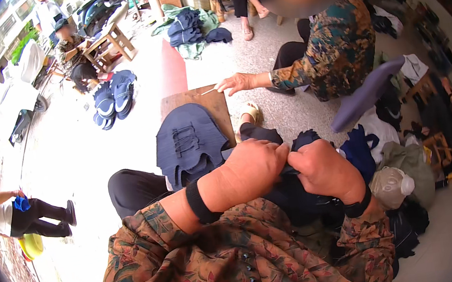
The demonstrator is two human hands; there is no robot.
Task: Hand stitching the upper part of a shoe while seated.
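Fabric stack [189, 143] on board [215, 99] — ahead of hands, co-worker's hand [235, 83] behind

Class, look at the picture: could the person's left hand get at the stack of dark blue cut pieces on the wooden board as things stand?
Probably yes. The stack of dark blue pieces lies just beyond the left hand with nothing between, though that hand is gripping the dark fabric.

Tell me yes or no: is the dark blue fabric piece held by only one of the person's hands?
No, both the left hand and the right hand grip the dark blue fabric piece between them.
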